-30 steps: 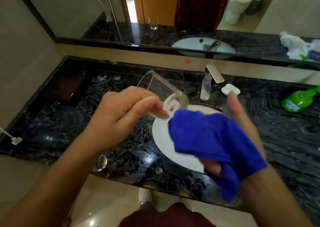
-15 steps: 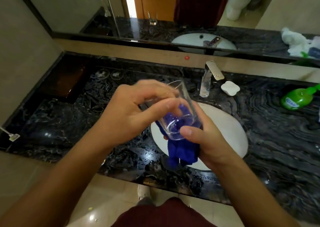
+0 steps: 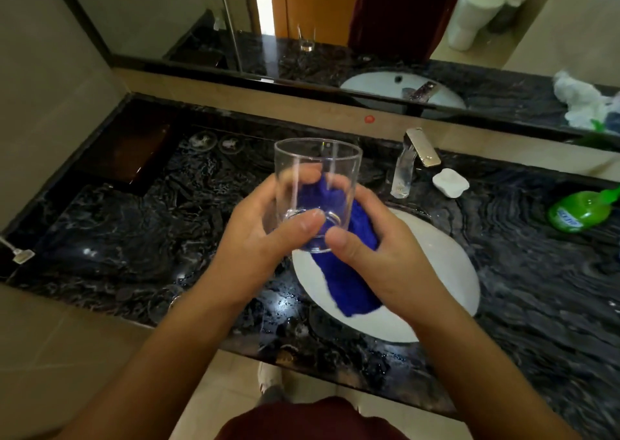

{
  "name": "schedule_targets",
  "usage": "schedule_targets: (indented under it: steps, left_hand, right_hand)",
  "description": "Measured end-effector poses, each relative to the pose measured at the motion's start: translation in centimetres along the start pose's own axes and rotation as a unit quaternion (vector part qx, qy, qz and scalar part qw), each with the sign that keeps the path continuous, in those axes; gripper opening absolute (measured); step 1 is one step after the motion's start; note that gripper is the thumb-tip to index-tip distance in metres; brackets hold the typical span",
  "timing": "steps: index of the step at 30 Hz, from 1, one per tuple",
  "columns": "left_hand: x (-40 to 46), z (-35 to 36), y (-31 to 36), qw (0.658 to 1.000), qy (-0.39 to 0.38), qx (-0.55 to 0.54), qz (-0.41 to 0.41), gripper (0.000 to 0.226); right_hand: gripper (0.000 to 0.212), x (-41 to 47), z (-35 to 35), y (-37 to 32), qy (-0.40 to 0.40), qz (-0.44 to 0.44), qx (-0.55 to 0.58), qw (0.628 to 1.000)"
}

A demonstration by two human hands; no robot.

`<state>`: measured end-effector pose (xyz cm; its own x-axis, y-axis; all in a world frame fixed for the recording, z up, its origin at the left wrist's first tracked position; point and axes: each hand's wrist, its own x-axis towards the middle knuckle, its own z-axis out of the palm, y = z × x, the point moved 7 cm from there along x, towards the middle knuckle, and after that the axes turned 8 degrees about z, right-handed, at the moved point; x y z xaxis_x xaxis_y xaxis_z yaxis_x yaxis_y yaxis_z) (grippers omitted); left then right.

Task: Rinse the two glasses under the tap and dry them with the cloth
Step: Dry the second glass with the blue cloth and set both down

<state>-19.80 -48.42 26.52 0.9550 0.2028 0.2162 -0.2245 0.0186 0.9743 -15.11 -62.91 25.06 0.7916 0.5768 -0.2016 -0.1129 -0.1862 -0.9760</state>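
A clear glass [image 3: 317,184] stands upright between both hands above the near-left edge of the white basin [image 3: 446,272]; the left hand [image 3: 265,235] curls round its lower wall with the thumb across the base, while the right hand [image 3: 375,255] presses a blue cloth [image 3: 349,282] against the far side of the glass, thumb on the base, the cloth hanging down below the palm. Beyond the right hand a tap [image 3: 411,163] rises from the dark marble worktop [image 3: 134,238], a white soap [image 3: 450,182] just beside it; farther right lies a green bottle [image 3: 580,213].
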Motion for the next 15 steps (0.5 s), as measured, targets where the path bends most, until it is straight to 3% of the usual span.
schedule_targets:
  steps: [2, 4, 6, 9, 11, 15]
  left_hand:
    - [0.0, -0.8, 0.0, 0.999, 0.028, -0.038, 0.005, 0.071]
    - [0.0, -1.7, -0.1, 0.997, 0.042, -0.07, 0.011, 0.078]
    - [-0.1, -2.4, -0.3, 0.998, 0.022, -0.064, 0.004, 0.074]
    - [0.0, -2.4, -0.3, 0.999, -0.037, 0.007, -0.009, 0.064]
    - [0.3, -2.4, -0.2, 0.997, -0.071, 0.026, -0.009, 0.068]
    - [0.9, -2.7, -0.6, 0.996, -0.083, -0.028, -0.005, 0.09]
  right_hand:
    - [0.043, 0.4, -1.4, -0.6, 0.063, 0.023, 0.017, 0.998]
    - [0.031, 0.5, -3.6, -1.6, 0.138, 0.032, 0.091, 0.986]
    - [0.025, 0.5, -5.3, -4.0, 0.169, -0.013, 0.131, 0.977]
    - [0.029, 0.8, -5.3, -8.1, 0.101, -0.088, 0.06, 0.989]
    - [0.026, 0.9, -4.0, -9.6, 0.027, -0.135, -0.066, 0.988]
    - [0.027, 1.6, -1.9, -9.5, -0.094, -0.105, -0.239, 0.961]
